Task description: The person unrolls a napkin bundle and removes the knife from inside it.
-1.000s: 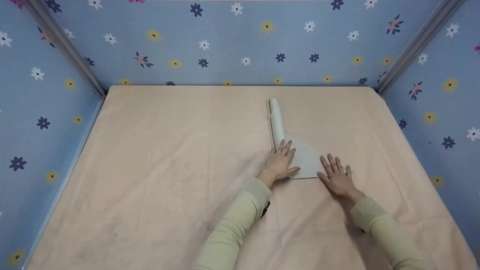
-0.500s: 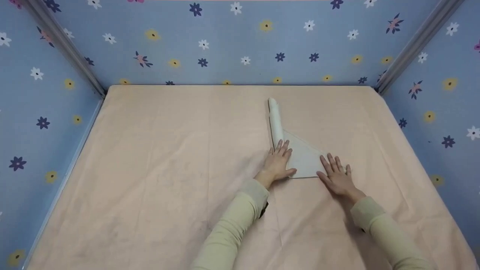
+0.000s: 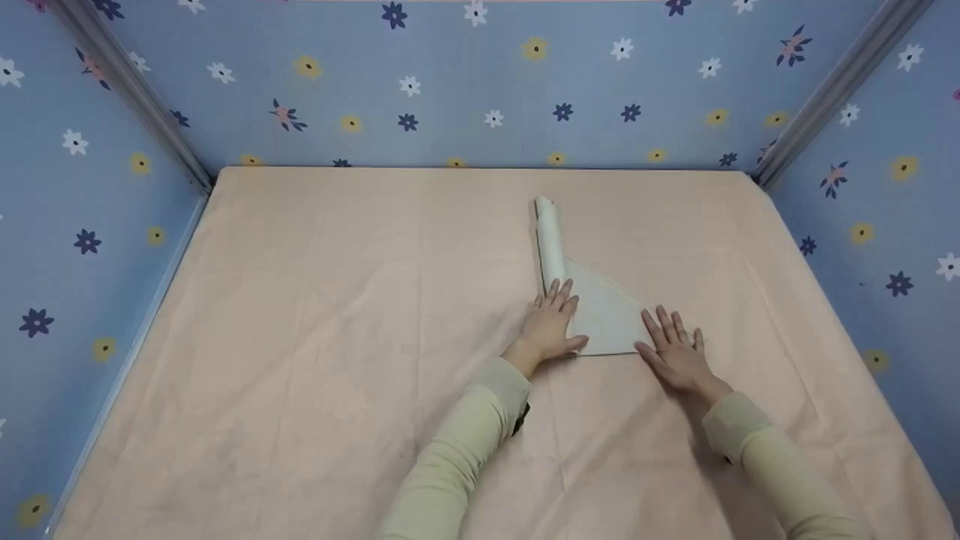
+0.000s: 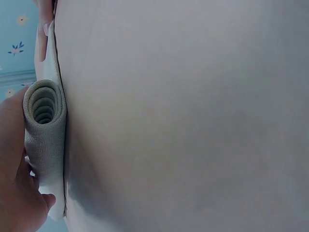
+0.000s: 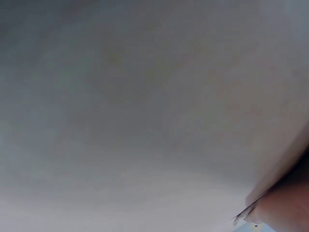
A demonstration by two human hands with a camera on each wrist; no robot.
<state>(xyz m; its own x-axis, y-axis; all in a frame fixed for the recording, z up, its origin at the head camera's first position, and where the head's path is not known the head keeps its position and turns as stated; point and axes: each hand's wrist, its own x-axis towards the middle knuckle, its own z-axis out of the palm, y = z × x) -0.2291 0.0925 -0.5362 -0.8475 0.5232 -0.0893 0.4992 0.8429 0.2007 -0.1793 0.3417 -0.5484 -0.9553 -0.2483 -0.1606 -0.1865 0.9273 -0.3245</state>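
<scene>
A pale grey-green cloth lies partly rolled up: a narrow roll [image 3: 550, 236] stands on its left side, and a flat, tapering part of the cloth [image 3: 606, 316] spreads to the right. My left hand [image 3: 547, 327] rests on the near part of the roll, fingers extended and thumb out to the right. The left wrist view shows the roll's layered hollow end [image 4: 44, 140] beside that hand. On the cloth's right corner my right hand [image 3: 677, 361] presses with spread fingers. In the right wrist view only a piece of the right hand [image 5: 287, 209] shows, with a sliver of cloth edge.
A peach-coloured cover [image 3: 300, 337] with faint creases lies over the wide surface. Blue flowered panels [image 3: 450, 82] stand at the back and both sides, with grey posts [image 3: 131, 94] at the corners.
My left hand has slid slightly left together with the roll. A bit more flat cloth shows between the hands. The right hand has stayed on its corner.
</scene>
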